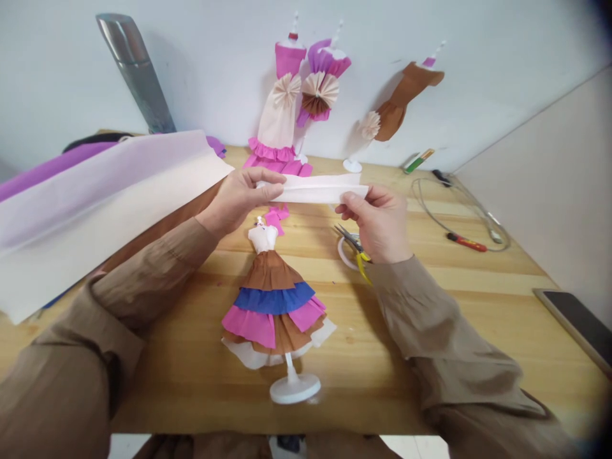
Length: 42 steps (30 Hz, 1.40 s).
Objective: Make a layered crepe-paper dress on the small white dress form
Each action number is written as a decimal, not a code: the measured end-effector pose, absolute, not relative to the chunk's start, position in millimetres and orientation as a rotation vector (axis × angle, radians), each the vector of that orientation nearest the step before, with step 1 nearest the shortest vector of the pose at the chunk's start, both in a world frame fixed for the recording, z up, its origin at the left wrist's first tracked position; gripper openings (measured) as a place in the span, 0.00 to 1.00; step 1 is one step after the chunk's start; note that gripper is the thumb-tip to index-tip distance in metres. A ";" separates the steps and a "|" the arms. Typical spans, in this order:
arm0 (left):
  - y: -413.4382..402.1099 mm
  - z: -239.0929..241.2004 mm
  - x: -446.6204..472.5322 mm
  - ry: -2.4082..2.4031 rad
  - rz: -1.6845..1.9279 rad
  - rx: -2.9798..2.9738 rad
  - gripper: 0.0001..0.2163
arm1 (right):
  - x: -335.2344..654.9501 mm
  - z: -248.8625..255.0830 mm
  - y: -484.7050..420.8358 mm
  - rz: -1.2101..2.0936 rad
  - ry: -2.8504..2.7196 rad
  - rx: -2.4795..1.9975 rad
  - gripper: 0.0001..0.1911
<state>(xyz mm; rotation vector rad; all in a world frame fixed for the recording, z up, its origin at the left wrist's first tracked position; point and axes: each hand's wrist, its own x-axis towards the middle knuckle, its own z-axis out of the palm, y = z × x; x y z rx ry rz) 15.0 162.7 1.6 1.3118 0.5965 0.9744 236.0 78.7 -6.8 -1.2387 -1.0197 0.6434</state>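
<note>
A white paper strip (315, 191), folded along its length, is stretched between my two hands above the table. My left hand (243, 194) pinches its left end between thumb and fingers. At the other end, my right hand (377, 217) grips the strip with the thumb on top. Below them a small dress form lies on the table, wearing a layered paper dress (275, 299) in brown, blue, pink and white, its round white base (295, 387) toward me. Scissors (356, 248) with yellow handles lie beside my right hand, partly hidden by it.
Large paper sheets (119, 204) cover the left side. Behind stand dressed forms in pink (282, 121), purple (322, 83) and brown (406, 99), near a grey bottle (138, 76). Rightward lie a cable (423, 217), a red-handled tool (466, 242), a green tube (418, 161) and a phone (581, 322).
</note>
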 end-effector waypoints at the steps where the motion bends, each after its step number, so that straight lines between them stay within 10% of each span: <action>1: 162.1 2.3 14.3 0.588 0.961 1.342 0.15 | 236.2 -7.3 78.9 0.626 -1.023 -1.243 0.06; 23: 156.1 3.7 17.7 0.679 1.041 1.434 0.08 | 237.2 -9.2 78.6 0.621 -1.084 -1.204 0.06; 30: 154.5 8.7 14.4 0.644 1.051 1.423 0.26 | 235.6 -7.3 75.2 0.536 -1.119 -1.260 0.04; 42: 156.4 3.4 14.7 0.683 1.080 1.500 0.25 | 233.6 -5.3 70.1 0.502 -1.247 -1.247 0.12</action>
